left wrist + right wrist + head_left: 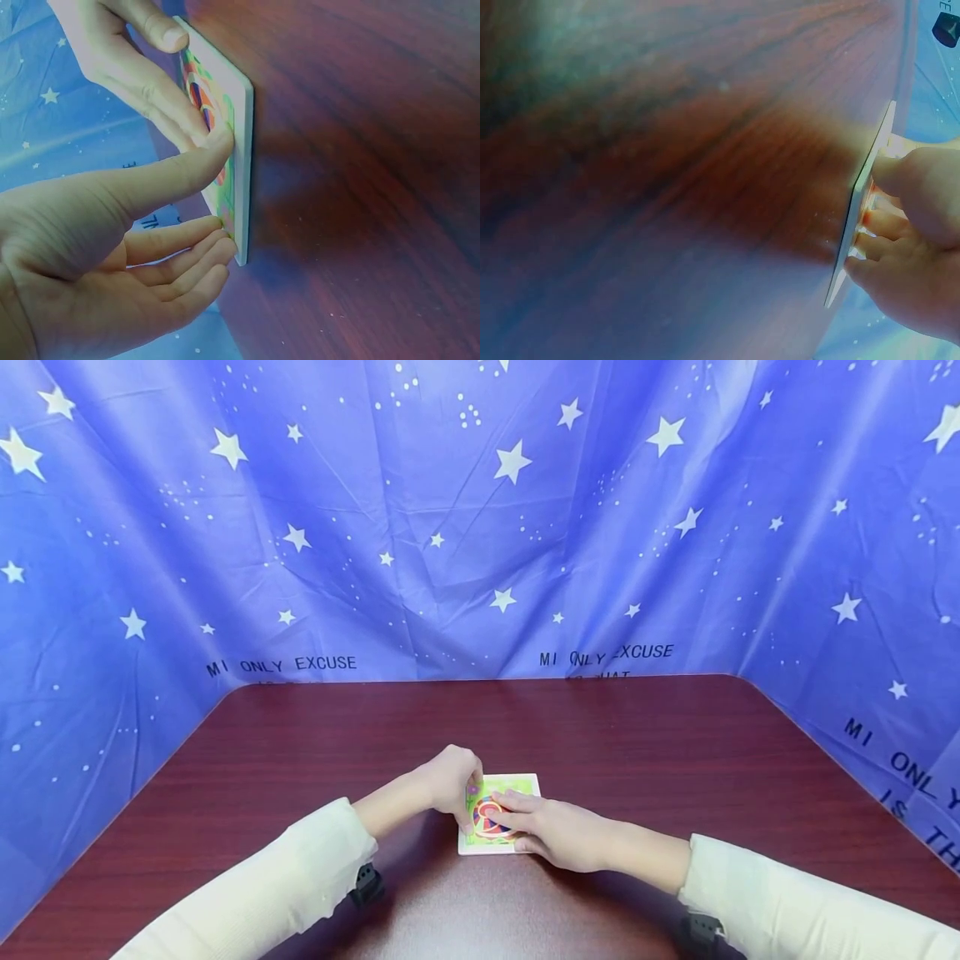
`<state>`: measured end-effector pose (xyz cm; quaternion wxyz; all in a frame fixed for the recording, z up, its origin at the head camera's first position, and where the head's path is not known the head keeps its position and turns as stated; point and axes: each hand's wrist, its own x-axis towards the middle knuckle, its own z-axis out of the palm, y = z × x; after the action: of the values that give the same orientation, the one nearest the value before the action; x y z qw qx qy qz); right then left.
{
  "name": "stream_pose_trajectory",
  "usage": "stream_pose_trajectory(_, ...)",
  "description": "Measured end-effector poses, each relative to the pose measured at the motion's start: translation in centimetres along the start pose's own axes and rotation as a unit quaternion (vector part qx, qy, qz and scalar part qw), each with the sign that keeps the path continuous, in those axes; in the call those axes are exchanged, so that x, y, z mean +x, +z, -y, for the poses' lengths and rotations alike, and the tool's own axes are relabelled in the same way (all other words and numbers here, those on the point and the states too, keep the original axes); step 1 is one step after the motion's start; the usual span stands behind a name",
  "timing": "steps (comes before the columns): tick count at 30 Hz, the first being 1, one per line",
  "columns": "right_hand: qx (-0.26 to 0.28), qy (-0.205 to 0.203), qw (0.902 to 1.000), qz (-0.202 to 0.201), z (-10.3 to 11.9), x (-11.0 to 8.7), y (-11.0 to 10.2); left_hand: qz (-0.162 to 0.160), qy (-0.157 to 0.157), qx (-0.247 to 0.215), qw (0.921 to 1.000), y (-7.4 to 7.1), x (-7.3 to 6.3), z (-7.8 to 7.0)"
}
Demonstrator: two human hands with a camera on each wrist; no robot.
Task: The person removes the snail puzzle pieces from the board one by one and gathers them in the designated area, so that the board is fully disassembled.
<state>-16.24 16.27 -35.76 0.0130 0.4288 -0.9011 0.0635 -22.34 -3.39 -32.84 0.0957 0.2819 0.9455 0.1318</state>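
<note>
A thin square picture board (486, 821) with a white border lies flat on the table; its face shows a green ground and a red and blue spiral figure. My left hand (450, 783) arches over the left side, thumb and fingertips touching the board apart from each other. From the right, my right hand (564, 833) rests on the face with fingers extended, covering part of the picture. The left wrist view shows the board (241, 172) edge-on, with both hands against its face. In the right wrist view, right-hand fingertips meet the board (857, 199).
The dark red wooden table (337, 727) surrounds the board. Behind and beside it hangs a blue curtain (450, 468) with white stars and printed words. A black wrist device (367, 885) sits under the left sleeve, another (705, 928) under the right.
</note>
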Motion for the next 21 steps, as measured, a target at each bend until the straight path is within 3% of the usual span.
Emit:
stream_pose_trajectory(12,-0.006,-0.017,0.9998,-0.009,-0.2,0.0,0.1,0.021,-0.027,-0.021,0.9992,-0.3,0.9,0.3)
stream_pose_trajectory(21,-0.002,-0.015,0.9998,-0.011,-0.4,0.0,0.3,0.053,-0.028,-0.014,0.9981,-0.3,1.3,0.7)
